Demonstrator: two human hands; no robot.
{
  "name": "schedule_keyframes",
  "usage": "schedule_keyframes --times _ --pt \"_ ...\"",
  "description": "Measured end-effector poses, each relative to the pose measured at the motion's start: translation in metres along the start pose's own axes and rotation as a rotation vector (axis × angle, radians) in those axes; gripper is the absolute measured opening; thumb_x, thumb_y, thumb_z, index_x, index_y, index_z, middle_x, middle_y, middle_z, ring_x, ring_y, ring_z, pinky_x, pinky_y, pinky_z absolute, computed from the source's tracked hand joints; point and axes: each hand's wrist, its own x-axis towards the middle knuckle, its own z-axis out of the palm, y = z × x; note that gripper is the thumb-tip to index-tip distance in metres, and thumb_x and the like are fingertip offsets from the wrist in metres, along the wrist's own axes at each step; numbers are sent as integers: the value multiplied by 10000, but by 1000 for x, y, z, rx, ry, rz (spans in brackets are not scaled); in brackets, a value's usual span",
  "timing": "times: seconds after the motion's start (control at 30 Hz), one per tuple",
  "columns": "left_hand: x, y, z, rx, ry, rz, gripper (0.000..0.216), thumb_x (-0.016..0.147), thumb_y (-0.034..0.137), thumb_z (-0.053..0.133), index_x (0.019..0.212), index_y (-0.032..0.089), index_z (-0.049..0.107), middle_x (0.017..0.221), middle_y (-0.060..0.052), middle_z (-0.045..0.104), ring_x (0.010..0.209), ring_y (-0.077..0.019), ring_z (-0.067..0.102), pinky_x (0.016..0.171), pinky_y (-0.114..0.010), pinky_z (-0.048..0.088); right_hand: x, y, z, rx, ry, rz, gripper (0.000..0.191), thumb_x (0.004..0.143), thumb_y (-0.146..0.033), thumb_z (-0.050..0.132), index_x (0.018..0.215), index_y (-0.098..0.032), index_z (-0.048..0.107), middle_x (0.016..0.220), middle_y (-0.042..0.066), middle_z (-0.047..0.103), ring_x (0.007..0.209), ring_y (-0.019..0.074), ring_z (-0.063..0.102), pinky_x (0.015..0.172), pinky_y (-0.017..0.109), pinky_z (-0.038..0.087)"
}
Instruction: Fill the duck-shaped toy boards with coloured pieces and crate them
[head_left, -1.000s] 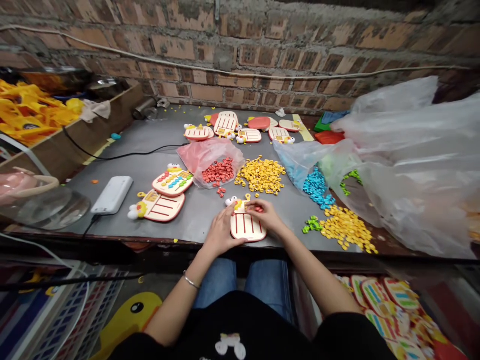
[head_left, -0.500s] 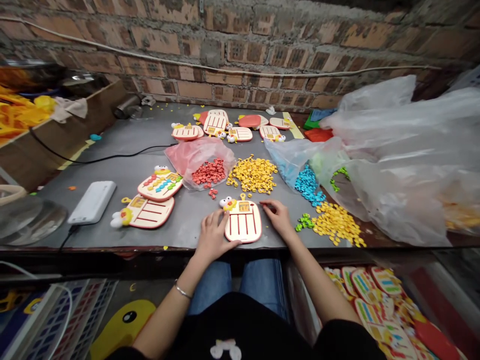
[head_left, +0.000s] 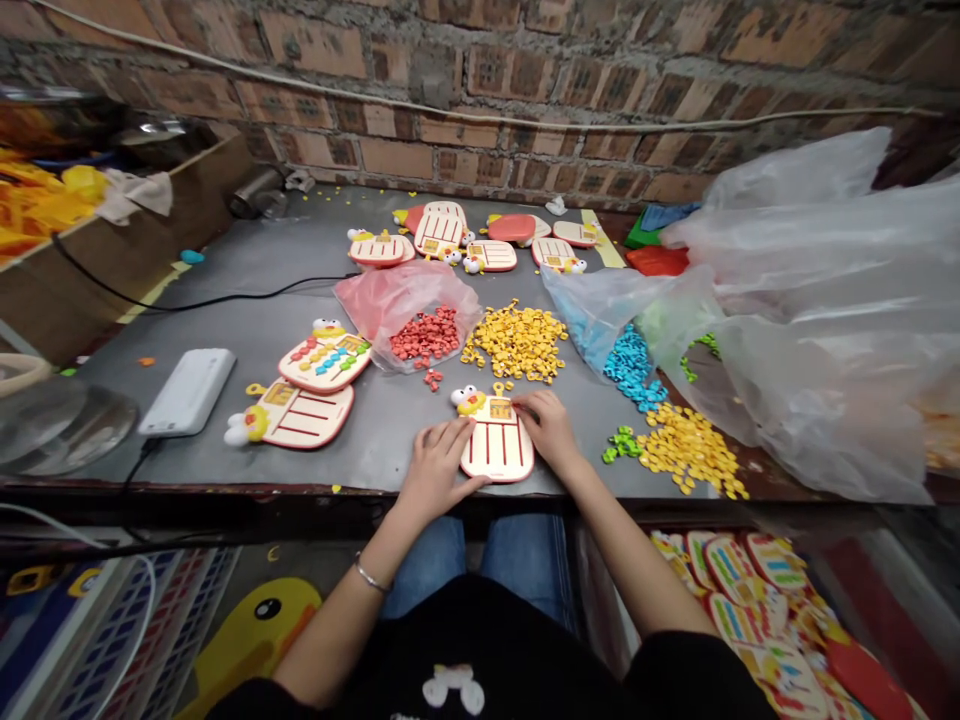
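Observation:
A cream toy board with red slots and a duck head with big eyes lies flat before me at the table's front. My left hand grips its left side, fingers on the edge and thumb along the bottom. Over the upper right corner, my right hand has its fingertips pinched at the short slot; whatever is between them is too small to make out. Just behind the board lie loose yellow pieces and small red pieces, the red ones spilling from a pink bag.
Left of me, a board with coloured pieces rests on a bare-slotted board, near a white power bank. Blue pieces, green pieces and more yellow pieces lie right, beside plastic bags. Several boards lie behind.
My right hand has moved left from beside the board onto its upper right corner. My left hand keeps its grip. The whole view has shifted slightly.

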Motion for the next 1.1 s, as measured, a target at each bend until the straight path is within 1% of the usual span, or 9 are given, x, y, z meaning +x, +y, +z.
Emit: schedule_keyframes --times 0.1,0.27,0.53,0.67,0.77,0.83,0.93,1.03,1.1 --pt "1 0 0 -1 3 -1 743 802 528 629 1408 172 387 1449 -148 437 1281 -323 418 1040 -487 282 0 -2 -11 -52 -105 -29 141 863 -201 582 923 -203 710 815 77 686 809 236 567 775 385 456" --pt "1 -2 3 -53 7 59 697 816 479 633 1396 172 396 1442 -152 445 1340 -313 381 1071 -492 296 -9 -7 -22 116 -215 52 344 857 -227 598 1200 -225 629 875 57 700 750 197 604 704 328 478" --pt "-5 -8 10 -172 77 177 532 868 428 586 1321 195 434 1275 -165 583 1250 -291 511 981 -437 456 13 -39 16 118 -233 58 352 794 -140 652 1137 -214 660 890 68 724 837 225 631 775 352 473" --pt "-6 -7 8 -183 128 57 679 800 430 669 1366 218 360 1335 -166 504 1251 -303 496 1000 -456 443 18 -53 27 226 -342 -17 327 784 -143 664 1100 -226 678 944 66 723 872 221 643 823 358 470" --pt "-4 -6 7 -178 132 -13 744 745 436 721 1355 202 365 1342 -165 486 1261 -315 473 1024 -473 423 10 -47 15 419 -476 -21 387 793 -234 682 1177 -238 639 878 28 722 814 198 657 799 334 491" --pt "-3 -5 7 -176 118 -14 683 740 428 725 1299 180 422 1321 -168 506 1249 -315 479 1012 -465 438 1 -35 -2 418 -348 66 340 841 -290 632 1177 -235 636 896 34 711 799 193 650 763 326 502" --pt "-2 -5 6 -181 110 2 494 755 420 709 1137 168 524 1325 -177 505 1249 -318 474 1012 -467 444 -14 -9 -27 125 -60 146 234 876 -264 572 1076 -220 684 992 86 676 883 232 610 789 378 494" --pt "-1 -5 5 -199 97 33 320 789 404 671 993 185 560 1342 -164 502 1276 -315 451 1027 -482 436 -26 14 -40 -130 -64 108 187 868 -188 540 911 -210 721 956 113 655 911 262 575 830 434 475" --pt "0 -5 4 -208 85 48 280 798 389 660 971 192 559 1350 -156 501 1294 -314 434 1037 -495 428 -29 20 -41 -128 -69 97 216 882 -175 501 859 -209 713 922 106 653 886 249 583 820 419 481"
